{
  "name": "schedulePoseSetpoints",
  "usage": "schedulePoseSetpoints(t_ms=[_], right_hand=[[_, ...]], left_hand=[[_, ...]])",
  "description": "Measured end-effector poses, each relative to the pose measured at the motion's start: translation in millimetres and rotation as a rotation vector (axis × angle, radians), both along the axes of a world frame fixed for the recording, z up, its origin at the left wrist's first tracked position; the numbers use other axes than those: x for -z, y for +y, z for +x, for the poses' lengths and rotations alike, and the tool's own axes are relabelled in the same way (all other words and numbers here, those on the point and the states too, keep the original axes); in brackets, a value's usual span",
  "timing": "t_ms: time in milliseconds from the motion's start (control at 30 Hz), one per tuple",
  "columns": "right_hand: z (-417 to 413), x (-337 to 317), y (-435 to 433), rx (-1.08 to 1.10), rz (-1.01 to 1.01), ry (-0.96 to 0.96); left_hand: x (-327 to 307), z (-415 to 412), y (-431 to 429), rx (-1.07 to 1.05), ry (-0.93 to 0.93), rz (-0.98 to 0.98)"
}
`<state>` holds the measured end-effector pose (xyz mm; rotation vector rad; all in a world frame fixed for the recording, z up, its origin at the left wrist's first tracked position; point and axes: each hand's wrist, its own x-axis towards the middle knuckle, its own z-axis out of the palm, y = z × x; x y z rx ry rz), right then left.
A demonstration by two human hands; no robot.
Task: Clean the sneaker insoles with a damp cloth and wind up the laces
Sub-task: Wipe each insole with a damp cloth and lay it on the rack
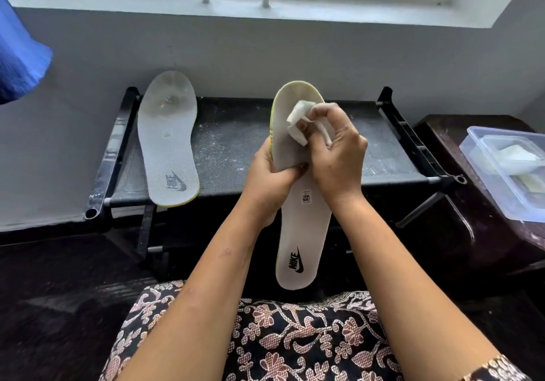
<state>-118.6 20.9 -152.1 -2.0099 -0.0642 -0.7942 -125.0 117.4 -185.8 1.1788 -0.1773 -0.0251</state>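
Note:
My left hand grips a grey insole with a yellow-green edge around its middle, holding it upright over my lap, toe end up. My right hand is closed on a small white cloth and presses it against the insole's upper part, near the toe. A second grey insole, worn and stained at the toe, lies flat on the black rack, leaning toward the wall at the left. No laces are in view.
A clear plastic container holding pale folded cloths sits on a dark table at the right. A blue fabric hangs at the far left. The grey wall and a window sill run behind the rack.

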Motion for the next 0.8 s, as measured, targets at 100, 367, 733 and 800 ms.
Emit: schedulePoseSetpoints(t_ms=[100,367,733,800], right_hand=[[4,-1,-5,0.071,0.0,0.076],[4,-9,-8,-0.263,-0.225,0.182],[11,-17,-18,0.128,0.023,-0.069],[13,-16,-24,0.185,0.1,-0.023]], left_hand=[[2,-1,-3,0.022,0.026,0.012],[3,-2,-4,0.039,0.04,0.112],[6,-6,-8,0.145,-0.026,0.213],[4,-5,-6,0.142,-0.016,0.17]])
